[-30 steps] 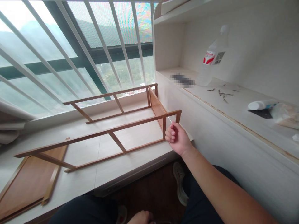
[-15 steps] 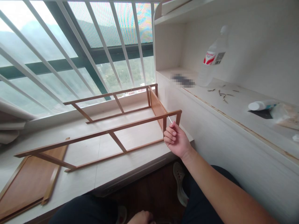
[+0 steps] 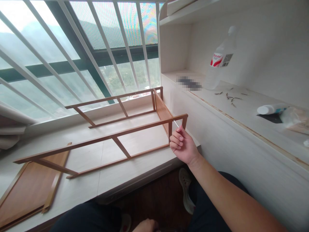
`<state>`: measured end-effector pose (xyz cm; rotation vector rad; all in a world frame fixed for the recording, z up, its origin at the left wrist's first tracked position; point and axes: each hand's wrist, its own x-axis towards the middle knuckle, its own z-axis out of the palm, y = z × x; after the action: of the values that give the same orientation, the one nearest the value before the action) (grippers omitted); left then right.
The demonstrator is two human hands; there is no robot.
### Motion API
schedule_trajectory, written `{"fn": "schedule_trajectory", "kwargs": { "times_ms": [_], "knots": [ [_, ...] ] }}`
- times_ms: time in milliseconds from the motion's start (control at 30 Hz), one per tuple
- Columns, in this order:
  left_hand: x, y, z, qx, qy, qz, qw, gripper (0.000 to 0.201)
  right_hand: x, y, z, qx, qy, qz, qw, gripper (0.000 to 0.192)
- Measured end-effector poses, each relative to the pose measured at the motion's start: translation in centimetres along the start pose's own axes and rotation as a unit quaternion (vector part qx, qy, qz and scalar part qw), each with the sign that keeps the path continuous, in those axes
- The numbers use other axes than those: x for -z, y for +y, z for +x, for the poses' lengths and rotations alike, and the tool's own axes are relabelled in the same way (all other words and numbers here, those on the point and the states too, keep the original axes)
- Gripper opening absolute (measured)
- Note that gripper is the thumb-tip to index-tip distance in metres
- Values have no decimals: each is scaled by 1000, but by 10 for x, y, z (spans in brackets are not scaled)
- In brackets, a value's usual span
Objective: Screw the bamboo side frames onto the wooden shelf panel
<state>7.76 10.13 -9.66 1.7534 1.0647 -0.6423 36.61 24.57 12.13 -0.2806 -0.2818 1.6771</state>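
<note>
My right hand (image 3: 182, 145) is closed around a hex key (image 3: 176, 123), of which only a thin silver shaft shows. The shaft's tip meets the near upper rail of a brown wooden rack frame (image 3: 96, 138), close to its right end. This frame lies on its side, two ladder-like sides joined at the right by a wooden panel (image 3: 164, 111). At the bottom edge, my left hand (image 3: 146, 225) appears only in part, its fingers curled; whatever it may hold is hidden.
Another wooden panel (image 3: 31, 190) lies at left on the white ledge (image 3: 89, 187). On the right-hand shelf are a clear bottle (image 3: 218, 61), several screws (image 3: 233, 98), a white tube (image 3: 270, 108) and a plastic bag (image 3: 295, 119). A barred window (image 3: 101, 42) stands behind.
My right hand and the hex key have shifted very slightly, with the tip still at the rail. The frame's left end has moved slightly left.
</note>
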Motion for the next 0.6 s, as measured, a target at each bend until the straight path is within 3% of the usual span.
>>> {"fn": "schedule_trajectory", "kwargs": {
  "times_ms": [267, 367, 433, 500, 533, 600],
  "knots": [
    [-1, 1, 2, 5, 3, 4, 1000, 49, -4, 3, -5, 12, -19, 3, 1000, 22],
    [-1, 1, 2, 9, 4, 4, 1000, 47, -1, 4, -4, 12, -12, -88, 996, 27],
    [-1, 2, 2, 11, 5, 4, 1000, 46, 3, 3, -2, 19, 15, -219, 976, 34],
    [-1, 4, 1, 15, 6, 2, 1000, 45, 7, 2, -2, 52, 43, -419, 906, 39],
    [-1, 5, 0, 18, 8, 2, 1000, 45, 10, 0, -2, 83, 53, -528, 843, 41],
    [0, 9, -1, 26, 13, 3, 1000, 45, 14, -3, -3, 150, 58, -705, 691, 42]
  ]
}}
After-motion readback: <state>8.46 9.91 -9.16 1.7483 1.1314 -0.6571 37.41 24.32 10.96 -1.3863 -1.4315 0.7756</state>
